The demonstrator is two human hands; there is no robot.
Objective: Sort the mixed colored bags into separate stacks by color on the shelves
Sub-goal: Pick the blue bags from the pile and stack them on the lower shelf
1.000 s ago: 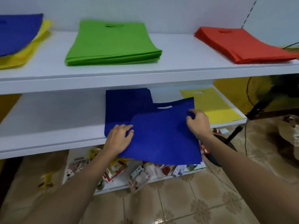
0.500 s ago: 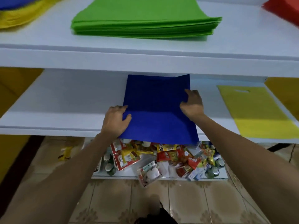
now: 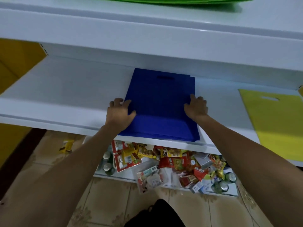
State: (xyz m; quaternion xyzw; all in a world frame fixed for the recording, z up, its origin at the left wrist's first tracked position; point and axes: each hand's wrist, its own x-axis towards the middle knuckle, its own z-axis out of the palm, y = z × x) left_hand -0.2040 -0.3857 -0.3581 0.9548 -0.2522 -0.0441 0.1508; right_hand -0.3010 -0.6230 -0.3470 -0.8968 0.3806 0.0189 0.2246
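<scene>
A stack of blue bags (image 3: 160, 104) lies flat on the white middle shelf (image 3: 65, 95), its near edge at the shelf's front lip and its handle slot at the far end. My left hand (image 3: 120, 112) holds the stack's left edge, thumb on top and fingers bent at the side. On the opposite edge my right hand (image 3: 196, 107) holds the stack the same way. A single yellow bag (image 3: 278, 122) lies on the same shelf at the far right. Only the front edge of the green bag stack (image 3: 180, 0) shows on the upper shelf (image 3: 147, 35).
The upper shelf overhangs the far end of the blue stack. Below, a low white shelf holds a heap of snack packets and cans (image 3: 172, 163). A yellow packet (image 3: 66, 145) lies on the tiled floor at left. A yellow wall stands at far left.
The loose blue bag has been slid back and squared onto the blue stack. Both hands moved from its corners to the stack's sides. My view dropped and moved closer to the middle shelf.
</scene>
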